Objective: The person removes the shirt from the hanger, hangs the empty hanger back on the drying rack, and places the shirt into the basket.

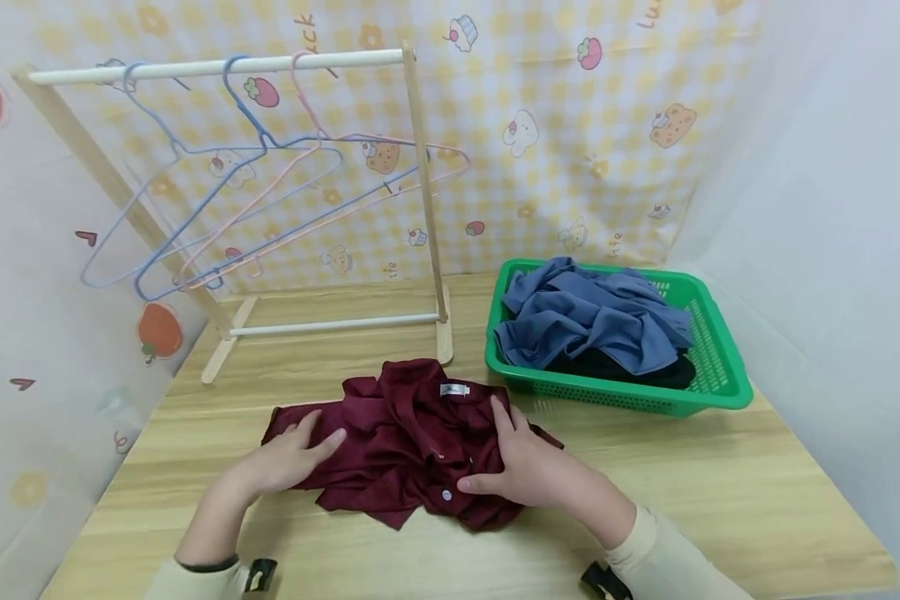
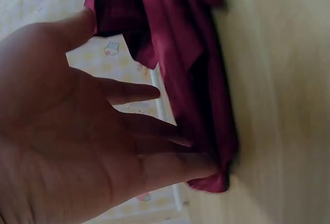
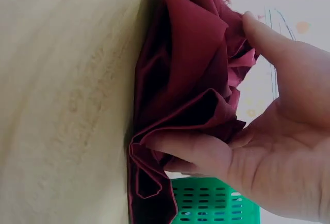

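A crumpled dark red shirt (image 1: 390, 442) lies in a heap on the wooden table, with a white neck label and a pale button showing. My left hand (image 1: 288, 454) rests at its left end, thumb and fingers spread. Seen from the left wrist, that hand's fingers (image 2: 170, 170) reach the edge of the shirt (image 2: 191, 80). My right hand (image 1: 528, 462) lies over the shirt's right side, fingers near the label and thumb by the button. In the right wrist view, its fingers (image 3: 188, 149) touch the folds of cloth (image 3: 196, 44) without curling round them.
Behind the shirt on the left stands a wooden rack (image 1: 423, 183) with a white rail (image 1: 217, 70). Two blue hangers (image 1: 202, 183) and a pink hanger (image 1: 390, 140) hang from it. At the back right, a green basket (image 1: 720, 350) holds blue cloth (image 1: 600, 308) and black cloth (image 1: 615, 367).
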### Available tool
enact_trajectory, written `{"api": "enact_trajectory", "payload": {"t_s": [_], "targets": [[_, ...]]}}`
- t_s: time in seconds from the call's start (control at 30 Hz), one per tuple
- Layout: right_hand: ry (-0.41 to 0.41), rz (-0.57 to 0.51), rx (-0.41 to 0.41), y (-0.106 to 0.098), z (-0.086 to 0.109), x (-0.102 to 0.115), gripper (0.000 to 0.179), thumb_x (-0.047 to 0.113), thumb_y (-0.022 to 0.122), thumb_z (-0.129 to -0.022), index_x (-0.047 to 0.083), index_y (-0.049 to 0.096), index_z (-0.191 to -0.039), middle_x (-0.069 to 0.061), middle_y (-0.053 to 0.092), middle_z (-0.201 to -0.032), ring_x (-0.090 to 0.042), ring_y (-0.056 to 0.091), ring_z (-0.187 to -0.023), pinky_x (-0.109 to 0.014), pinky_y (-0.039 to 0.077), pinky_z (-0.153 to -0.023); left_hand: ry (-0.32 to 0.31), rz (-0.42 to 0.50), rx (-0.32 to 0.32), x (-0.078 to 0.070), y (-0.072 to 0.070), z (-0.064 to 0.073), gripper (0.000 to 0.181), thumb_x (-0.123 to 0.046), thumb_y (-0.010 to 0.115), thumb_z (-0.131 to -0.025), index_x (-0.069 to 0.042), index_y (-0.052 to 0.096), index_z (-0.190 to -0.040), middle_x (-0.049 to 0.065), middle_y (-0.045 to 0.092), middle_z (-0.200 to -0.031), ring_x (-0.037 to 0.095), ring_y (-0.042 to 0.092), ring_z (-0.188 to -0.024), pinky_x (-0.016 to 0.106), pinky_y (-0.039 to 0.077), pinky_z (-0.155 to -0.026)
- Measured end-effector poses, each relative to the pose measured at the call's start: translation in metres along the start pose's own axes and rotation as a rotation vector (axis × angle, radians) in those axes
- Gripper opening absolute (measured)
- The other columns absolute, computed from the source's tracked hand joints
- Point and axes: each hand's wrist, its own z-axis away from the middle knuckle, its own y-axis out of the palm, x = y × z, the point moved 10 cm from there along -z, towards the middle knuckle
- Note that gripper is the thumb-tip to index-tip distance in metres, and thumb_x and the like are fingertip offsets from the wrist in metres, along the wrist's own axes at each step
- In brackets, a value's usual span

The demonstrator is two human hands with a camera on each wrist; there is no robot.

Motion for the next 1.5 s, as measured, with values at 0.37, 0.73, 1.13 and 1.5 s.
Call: {"api": "enact_trajectory", "payload": {"t_s": [0.37, 0.73, 1.13, 1.5], "targets": [[-0.031, -0.034, -0.003, -0.001, -0.008, 0.001, 0.131, 0.068, 0.083, -0.082, 0.016, 0.005, -0.173, -0.024, 0.014, -0.177, -0.05, 0.035, -0.157, -0.062, 0.045, -0.118, -0.011, 0.242, 0.1, -0.005, 0.01, -0.007, 0.093, -0.068, 0.021, -0.11, -0.007, -0.021, -0.168, 0.028, -0.01, -0.176, 0.056, -0.003, -0.161, 0.078, 0.011, -0.125], [-0.079, -0.036, -0.01, -0.001, -0.017, 0.006, 0.129, 0.066, 0.084, -0.082, 0.017, 0.006, -0.173, -0.022, 0.016, -0.176, -0.047, 0.038, -0.155, -0.06, 0.045, -0.119, 0.054, 0.322, 0.138, -0.03, 0.017, -0.019, 0.09, -0.07, 0.018, -0.109, -0.019, -0.029, -0.165, 0.02, -0.023, -0.176, 0.052, -0.013, -0.162, 0.077, 0.005, -0.126], [-0.148, -0.02, -0.006, 0.004, -0.025, 0.018, 0.124, 0.059, 0.086, -0.084, 0.018, 0.009, -0.173, -0.019, 0.016, -0.177, -0.041, 0.04, -0.156, -0.057, 0.045, -0.12, 0.165, 0.28, 0.153, -0.079, 0.041, -0.036, 0.095, -0.065, 0.032, -0.111, -0.012, -0.023, -0.167, 0.02, -0.01, -0.178, 0.042, 0.009, -0.165, 0.062, 0.013, -0.133], [-0.33, 0.012, 0.007, 0.01, -0.045, 0.046, 0.096, 0.025, 0.089, -0.087, -0.005, 0.034, -0.16, -0.026, 0.045, -0.16, -0.041, 0.046, -0.148, -0.054, 0.045, -0.12, 0.279, 0.207, 0.209, -0.131, 0.074, -0.046, 0.124, -0.067, 0.067, -0.096, -0.019, -0.021, -0.169, 0.017, 0.014, -0.178, 0.031, 0.028, -0.162, 0.054, 0.033, -0.128]]}}
